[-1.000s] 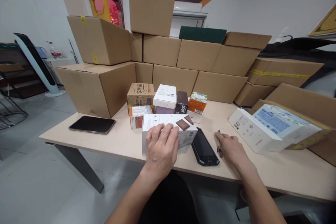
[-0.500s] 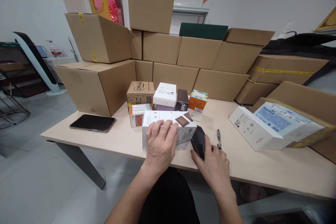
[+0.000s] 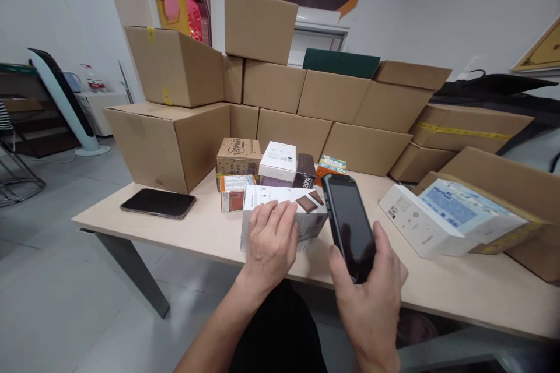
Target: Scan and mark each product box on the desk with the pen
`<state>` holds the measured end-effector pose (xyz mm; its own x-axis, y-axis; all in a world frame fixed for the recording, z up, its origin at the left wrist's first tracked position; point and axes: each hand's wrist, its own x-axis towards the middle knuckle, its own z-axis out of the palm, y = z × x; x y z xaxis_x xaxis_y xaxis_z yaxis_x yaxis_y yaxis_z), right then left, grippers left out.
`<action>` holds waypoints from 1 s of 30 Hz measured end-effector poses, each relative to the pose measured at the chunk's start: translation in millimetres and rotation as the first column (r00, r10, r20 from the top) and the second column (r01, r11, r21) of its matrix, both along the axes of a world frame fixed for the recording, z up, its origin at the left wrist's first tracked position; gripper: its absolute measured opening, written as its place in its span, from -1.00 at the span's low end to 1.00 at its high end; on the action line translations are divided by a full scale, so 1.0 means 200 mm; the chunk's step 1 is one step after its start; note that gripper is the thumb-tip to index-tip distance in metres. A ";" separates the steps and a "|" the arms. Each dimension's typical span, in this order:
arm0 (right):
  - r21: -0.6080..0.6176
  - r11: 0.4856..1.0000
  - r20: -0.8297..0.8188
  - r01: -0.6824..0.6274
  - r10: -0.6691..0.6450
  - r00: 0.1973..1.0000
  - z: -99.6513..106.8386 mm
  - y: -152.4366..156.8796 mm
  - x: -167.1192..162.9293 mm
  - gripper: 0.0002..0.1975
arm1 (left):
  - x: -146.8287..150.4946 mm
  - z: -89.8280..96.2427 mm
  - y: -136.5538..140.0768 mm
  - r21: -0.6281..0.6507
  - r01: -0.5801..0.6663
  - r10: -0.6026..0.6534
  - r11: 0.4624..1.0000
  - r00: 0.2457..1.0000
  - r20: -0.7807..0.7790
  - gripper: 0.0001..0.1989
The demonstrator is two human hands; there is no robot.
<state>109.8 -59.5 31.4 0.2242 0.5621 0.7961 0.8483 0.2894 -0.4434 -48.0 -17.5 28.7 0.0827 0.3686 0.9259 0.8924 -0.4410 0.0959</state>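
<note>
My right hand [image 3: 371,291] grips a black rugged phone [image 3: 350,221] by its lower end, thumb on one side and fingers on the other. The phone is raised above the table, tilted, with its dark screen facing me. My left hand [image 3: 273,245] lies over the front of a white box [image 3: 312,221] with brown squares printed on its top, fingers together across the top edge. The box stands on the table near the front edge, just left of the phone. The phone covers part of the box's right end.
Behind the white box stand a small orange-and-white box [image 3: 231,201], a brown printed carton [image 3: 238,157], a white box [image 3: 279,160] and a dark box [image 3: 305,172]. A second phone [image 3: 158,203] lies at left. Cardboard boxes [image 3: 293,134] line the back; white packages [image 3: 420,221] sit at right.
My right hand has lifted the black phone off the table and turned its screen toward me. The pen beside it is now out of sight. My left hand stays on the white box.
</note>
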 end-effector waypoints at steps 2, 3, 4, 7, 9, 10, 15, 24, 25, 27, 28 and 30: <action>0.029 0.998 0.045 -0.058 0.057 0.997 0.03 -0.01 -0.08 -0.28 | -0.01 0.00 -0.01 0.006 -0.005 0.005 1.000 0.999 0.040 -0.64; 0.036 0.996 0.057 -0.084 0.082 0.995 0.04 0.00 -0.11 -0.29 | -0.02 0.00 -0.02 0.012 -0.012 0.011 1.000 0.998 0.062 -0.65; 0.039 0.994 0.064 -0.106 0.104 0.993 0.03 0.00 -0.15 -0.29 | -0.02 -0.01 -0.03 0.017 -0.015 0.013 1.000 0.996 0.086 -0.65; 0.051 0.989 0.063 -0.141 0.138 0.988 -0.01 0.02 -0.23 -0.27 | -0.06 -0.02 -0.05 0.013 0.023 -0.025 1.000 0.988 0.153 -0.63; 0.066 0.986 0.061 -0.151 0.147 0.987 -0.04 0.03 -0.26 -0.26 | -0.08 -0.02 -0.06 0.005 0.057 -0.057 0.998 0.980 0.191 -0.60; 0.072 0.985 0.058 -0.157 0.153 0.987 -0.05 0.03 -0.27 -0.26 | -0.09 -0.02 -0.07 -0.001 0.069 -0.068 0.998 0.976 0.206 -0.59; 0.085 0.984 0.048 -0.156 0.152 0.987 -0.07 0.02 -0.29 -0.25 | -0.12 -0.01 -0.06 -0.031 0.136 -0.126 0.990 0.968 0.216 -0.61; 0.093 0.989 0.068 -0.118 0.112 0.991 -0.08 0.02 -0.29 -0.27 | -0.11 -0.02 -0.06 -0.075 0.157 -0.134 0.985 0.960 0.248 -0.57; 0.106 0.988 0.076 -0.109 0.101 0.992 -0.08 0.02 -0.29 -0.27 | -0.11 -0.02 -0.06 -0.079 0.164 -0.140 0.983 0.959 0.248 -0.57; 0.144 0.986 0.099 -0.089 0.075 0.992 -0.07 0.01 -0.29 -0.27 | -0.11 -0.02 -0.06 -0.091 0.181 -0.153 0.979 0.956 0.251 -0.56; 0.162 0.984 0.111 -0.079 0.062 0.992 -0.07 0.01 -0.29 -0.27 | -0.11 -0.03 -0.06 -0.096 0.186 -0.156 0.978 0.954 0.256 -0.56; 0.180 0.981 0.129 -0.069 0.045 0.991 -0.06 0.01 -0.30 -0.29 | -0.11 -0.03 -0.05 -0.100 0.192 -0.160 0.976 0.950 0.269 -0.56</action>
